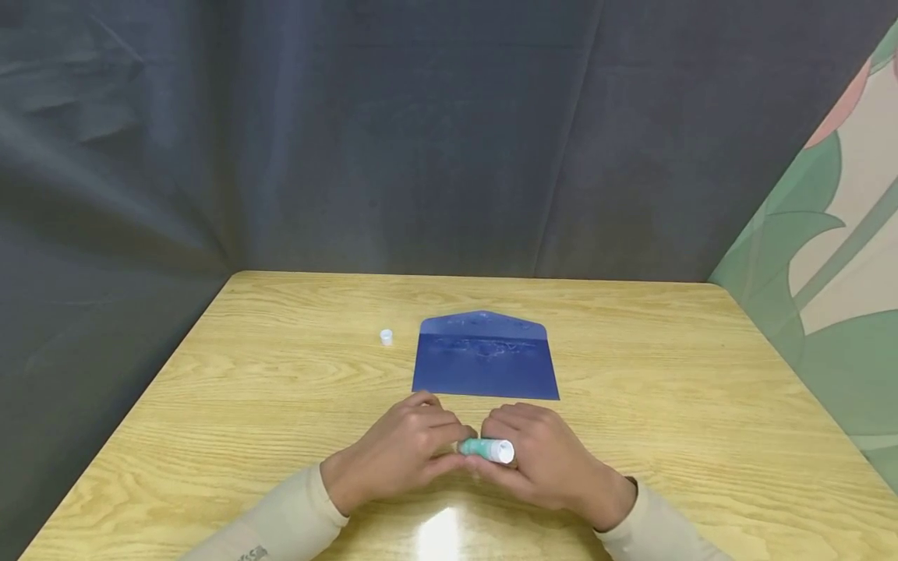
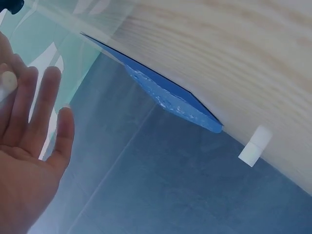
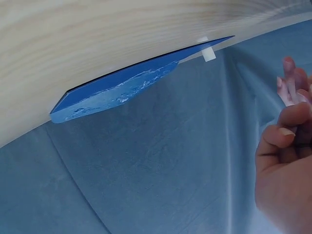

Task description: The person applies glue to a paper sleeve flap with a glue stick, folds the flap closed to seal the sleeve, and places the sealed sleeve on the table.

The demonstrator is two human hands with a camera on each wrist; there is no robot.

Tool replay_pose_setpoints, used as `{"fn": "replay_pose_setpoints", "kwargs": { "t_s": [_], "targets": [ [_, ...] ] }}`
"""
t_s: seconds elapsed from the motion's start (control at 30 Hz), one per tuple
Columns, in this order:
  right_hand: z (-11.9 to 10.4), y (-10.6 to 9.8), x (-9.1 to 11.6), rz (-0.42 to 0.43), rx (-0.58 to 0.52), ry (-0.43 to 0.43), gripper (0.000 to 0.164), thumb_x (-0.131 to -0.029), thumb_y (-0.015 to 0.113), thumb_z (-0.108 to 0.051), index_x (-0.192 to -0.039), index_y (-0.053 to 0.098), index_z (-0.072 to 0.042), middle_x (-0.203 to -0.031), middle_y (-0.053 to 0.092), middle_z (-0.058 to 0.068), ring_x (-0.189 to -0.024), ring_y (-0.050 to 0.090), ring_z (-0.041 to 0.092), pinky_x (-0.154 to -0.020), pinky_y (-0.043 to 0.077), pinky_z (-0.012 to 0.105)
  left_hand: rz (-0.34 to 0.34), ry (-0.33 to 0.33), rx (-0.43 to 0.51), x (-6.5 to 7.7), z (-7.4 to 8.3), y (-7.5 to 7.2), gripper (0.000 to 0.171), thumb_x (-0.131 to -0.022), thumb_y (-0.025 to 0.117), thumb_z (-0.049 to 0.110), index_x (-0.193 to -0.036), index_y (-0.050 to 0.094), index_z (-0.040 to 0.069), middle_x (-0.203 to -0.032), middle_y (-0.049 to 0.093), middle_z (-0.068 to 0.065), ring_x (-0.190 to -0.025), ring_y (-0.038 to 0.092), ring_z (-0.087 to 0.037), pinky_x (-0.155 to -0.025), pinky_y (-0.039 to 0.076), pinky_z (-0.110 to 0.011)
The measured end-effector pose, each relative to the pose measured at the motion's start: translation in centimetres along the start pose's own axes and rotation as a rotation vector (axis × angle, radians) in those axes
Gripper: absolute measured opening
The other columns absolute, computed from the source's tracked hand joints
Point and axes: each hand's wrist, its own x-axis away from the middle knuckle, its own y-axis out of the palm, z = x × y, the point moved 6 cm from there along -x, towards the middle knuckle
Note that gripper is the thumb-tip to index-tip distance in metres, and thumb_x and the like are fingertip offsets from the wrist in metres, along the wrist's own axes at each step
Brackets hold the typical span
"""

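A teal-and-white glue stick (image 1: 484,449) lies between the two hands, its round white end toward the right. My left hand (image 1: 414,440) pinches its left end between thumb and index finger, while the other fingers (image 2: 46,97) stretch out fairly straight. With curled fingers, my right hand (image 1: 540,456) grips the stick's body; the palm side hides part of it in the right wrist view. Just beyond both hands lies a dark blue envelope (image 1: 484,370), its flap (image 1: 484,321) folded open and away. Whitish glue smears mark the flap and the envelope's upper part.
A small white cap (image 1: 386,337) stands on the wooden table (image 1: 281,374), left of the envelope. Dark cloth (image 1: 421,140) hangs behind and to the left of the table. A wall with a leaf pattern (image 1: 835,312) borders the right side.
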Motion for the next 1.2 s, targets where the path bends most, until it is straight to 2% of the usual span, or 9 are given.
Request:
{"fn": "replay_pose_setpoints", "kwargs": {
  "t_s": [0.1, 0.27, 0.37, 0.47, 0.6, 0.7, 0.77, 0.97, 1.2],
  "targets": [
    [0.3, -0.3, 0.0, -0.002, 0.016, 0.042, 0.034, -0.099, 0.056, -0.040, -0.070, 0.050, -0.024, -0.062, 0.042, -0.016, -0.057, 0.032, -0.005, -0.054, 0.030, 0.007, -0.055, -0.068, -0.006, 0.1, -0.7, 0.1, 0.027, -0.089, 0.071, 0.042, -0.099, 0.075, 0.017, -0.089, 0.074, 0.011, -0.079, 0.067, 0.000, -0.082, 0.052, -0.022],
    [1.3, -0.8, 0.2, 0.003, 0.052, 0.126, 0.034, -0.097, 0.059, -0.038, -0.069, 0.045, -0.025, -0.061, 0.038, -0.016, -0.057, 0.028, -0.005, -0.053, 0.026, 0.007, -0.229, -0.278, -0.079, 0.8, -2.8, 0.5, 0.038, -0.088, 0.074, 0.041, -0.113, 0.073, 0.013, -0.105, 0.073, 0.003, -0.096, 0.069, -0.012, -0.088, 0.056, -0.032],
    [1.8, -0.9, 0.4, -0.003, 0.061, 0.150, 0.034, -0.095, 0.061, -0.037, -0.069, 0.045, -0.025, -0.061, 0.036, -0.016, -0.057, 0.027, -0.005, -0.052, 0.025, 0.007, -0.327, -0.364, -0.145, 1.5, -3.8, 0.9, 0.045, -0.091, 0.071, 0.042, -0.122, 0.069, 0.010, -0.117, 0.068, -0.002, -0.108, 0.066, -0.018, -0.093, 0.056, -0.037],
    [2.1, -0.8, 0.6, -0.018, 0.060, 0.166, 0.033, -0.094, 0.063, -0.036, -0.070, 0.045, -0.025, -0.061, 0.036, -0.016, -0.057, 0.027, -0.006, -0.052, 0.025, 0.006, -0.433, -0.423, -0.200, 2.0, -4.5, 1.3, 0.058, -0.092, 0.066, 0.049, -0.132, 0.063, 0.007, -0.134, 0.060, -0.010, -0.126, 0.058, -0.029, -0.100, 0.052, -0.044],
    [2.3, -0.8, 0.8, -0.024, 0.058, 0.179, 0.032, -0.094, 0.063, -0.036, -0.071, 0.046, -0.025, -0.062, 0.037, -0.016, -0.057, 0.028, -0.006, -0.051, 0.026, 0.006, -0.592, -0.489, -0.191, 2.5, -5.1, 2.2, 0.074, -0.094, 0.056, 0.057, -0.146, 0.049, 0.005, -0.156, 0.040, -0.016, -0.145, 0.038, -0.039, -0.110, 0.043, -0.053],
    [2.3, -0.7, 0.9, -0.031, 0.060, 0.178, 0.031, -0.094, 0.064, -0.036, -0.071, 0.046, -0.025, -0.062, 0.038, -0.016, -0.057, 0.028, -0.006, -0.052, 0.026, 0.006, -0.679, -0.520, -0.142, 2.8, -5.3, 2.7, 0.079, -0.096, 0.053, 0.059, -0.151, 0.040, 0.005, -0.163, 0.029, -0.016, -0.151, 0.027, -0.037, -0.115, 0.038, -0.053],
    [2.3, -0.6, 1.0, -0.040, 0.061, 0.179, 0.030, -0.094, 0.064, -0.036, -0.072, 0.047, -0.025, -0.063, 0.038, -0.017, -0.057, 0.029, -0.006, -0.052, 0.026, 0.006, -0.709, -0.529, -0.110, 3.0, -5.3, 2.8, 0.080, -0.096, 0.053, 0.058, -0.153, 0.037, 0.004, -0.164, 0.025, -0.016, -0.152, 0.023, -0.036, -0.117, 0.036, -0.051],
    [2.4, -0.4, 1.1, -0.048, 0.068, 0.182, 0.030, -0.094, 0.064, -0.036, -0.072, 0.047, -0.025, -0.063, 0.037, -0.017, -0.057, 0.029, -0.006, -0.051, 0.027, 0.006, -0.745, -0.525, -0.047, 3.4, -5.2, 2.9, 0.081, -0.097, 0.053, 0.054, -0.155, 0.032, 0.001, -0.165, 0.020, -0.015, -0.153, 0.020, -0.035, -0.121, 0.031, -0.044],
    [2.6, -0.5, 1.2, -0.051, 0.068, 0.191, 0.030, -0.094, 0.064, -0.036, -0.072, 0.047, -0.025, -0.063, 0.037, -0.016, -0.057, 0.028, -0.005, -0.051, 0.026, 0.007, -0.778, -0.473, -0.076, 3.5, -4.8, 2.9, 0.076, -0.100, 0.050, 0.052, -0.154, 0.034, 0.001, -0.164, 0.024, -0.016, -0.152, 0.025, -0.034, -0.121, 0.031, -0.041]
  ]
}}
